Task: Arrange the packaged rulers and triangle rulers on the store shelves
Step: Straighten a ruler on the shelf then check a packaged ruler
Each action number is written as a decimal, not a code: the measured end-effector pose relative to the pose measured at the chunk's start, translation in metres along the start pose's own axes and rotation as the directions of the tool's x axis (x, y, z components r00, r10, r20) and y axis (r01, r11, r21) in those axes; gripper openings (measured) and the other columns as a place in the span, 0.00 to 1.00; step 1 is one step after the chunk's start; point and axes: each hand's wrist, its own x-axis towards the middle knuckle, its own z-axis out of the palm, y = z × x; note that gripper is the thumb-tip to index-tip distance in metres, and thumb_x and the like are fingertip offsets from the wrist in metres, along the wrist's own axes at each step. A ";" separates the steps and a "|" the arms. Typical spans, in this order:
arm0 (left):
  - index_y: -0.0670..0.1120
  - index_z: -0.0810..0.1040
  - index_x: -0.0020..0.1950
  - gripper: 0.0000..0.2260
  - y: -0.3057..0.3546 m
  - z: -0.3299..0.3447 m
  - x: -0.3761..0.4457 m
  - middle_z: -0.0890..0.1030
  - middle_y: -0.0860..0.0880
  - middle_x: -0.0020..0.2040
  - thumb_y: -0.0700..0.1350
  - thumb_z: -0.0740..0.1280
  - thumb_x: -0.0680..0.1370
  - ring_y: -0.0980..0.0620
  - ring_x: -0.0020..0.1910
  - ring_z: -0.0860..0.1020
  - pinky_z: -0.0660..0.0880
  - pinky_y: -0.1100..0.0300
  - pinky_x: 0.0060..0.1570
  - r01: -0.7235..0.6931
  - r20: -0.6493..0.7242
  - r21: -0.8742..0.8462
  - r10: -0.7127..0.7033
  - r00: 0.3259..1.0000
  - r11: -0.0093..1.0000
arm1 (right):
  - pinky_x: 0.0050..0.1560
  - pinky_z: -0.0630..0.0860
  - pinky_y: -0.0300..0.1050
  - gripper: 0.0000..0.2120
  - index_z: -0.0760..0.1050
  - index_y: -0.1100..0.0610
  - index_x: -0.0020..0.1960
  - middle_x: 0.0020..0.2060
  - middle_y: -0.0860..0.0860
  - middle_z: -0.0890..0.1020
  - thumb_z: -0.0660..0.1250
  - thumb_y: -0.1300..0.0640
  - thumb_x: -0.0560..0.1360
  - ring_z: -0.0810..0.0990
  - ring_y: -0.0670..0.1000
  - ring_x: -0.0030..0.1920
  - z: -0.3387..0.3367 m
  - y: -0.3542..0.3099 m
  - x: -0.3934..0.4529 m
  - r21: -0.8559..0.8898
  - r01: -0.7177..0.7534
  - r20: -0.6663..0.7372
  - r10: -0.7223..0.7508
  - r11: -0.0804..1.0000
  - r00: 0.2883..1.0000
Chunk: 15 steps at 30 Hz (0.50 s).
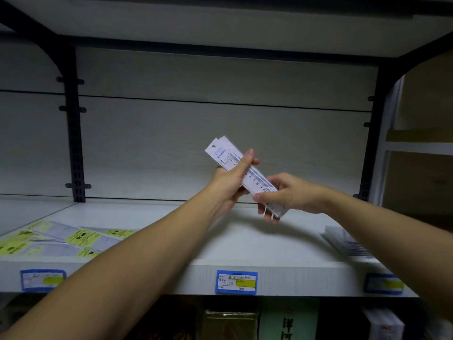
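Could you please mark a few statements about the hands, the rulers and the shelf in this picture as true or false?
1. Both hands grip the packaged rulers above the shelf. True: left hand, right hand.
2. The held rulers lie flat on the shelf. False: they are tilted, in the air.
3. Yellow-labelled packages lie on the shelf's left part. True.
4. The middle price tag is red. False: it is blue.

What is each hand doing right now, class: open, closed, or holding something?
Left hand: closed around the upper part of the packaged rulers.
Right hand: closed on the lower end of the same packaged rulers, held above the shelf.
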 end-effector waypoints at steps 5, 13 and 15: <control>0.49 0.82 0.57 0.16 0.025 -0.045 0.002 0.81 0.51 0.42 0.46 0.77 0.70 0.49 0.45 0.78 0.77 0.51 0.48 -0.130 0.123 0.033 0.125 0.984 0.991 | 0.39 0.83 0.51 0.11 0.76 0.61 0.59 0.43 0.54 0.80 0.70 0.59 0.78 0.82 0.53 0.42 -0.019 0.005 -0.004 -0.162 0.006 0.001 -0.005 0.987 1.000; 0.46 0.83 0.49 0.12 0.049 -0.079 -0.011 0.85 0.45 0.48 0.41 0.79 0.68 0.52 0.44 0.81 0.77 0.55 0.50 -0.314 0.367 0.665 0.071 0.928 0.677 | 0.39 0.74 0.43 0.14 0.78 0.57 0.52 0.38 0.51 0.79 0.74 0.48 0.74 0.77 0.46 0.37 -0.037 -0.001 -0.005 -0.601 0.006 0.055 0.033 0.799 0.998; 0.47 0.81 0.50 0.12 0.048 -0.084 -0.012 0.84 0.44 0.48 0.42 0.79 0.70 0.50 0.45 0.82 0.78 0.53 0.50 -0.339 0.402 0.743 0.019 0.915 0.577 | 0.41 0.76 0.44 0.16 0.77 0.56 0.53 0.43 0.54 0.80 0.76 0.48 0.73 0.77 0.48 0.40 -0.028 0.003 -0.002 -0.624 0.017 0.075 0.038 0.781 0.996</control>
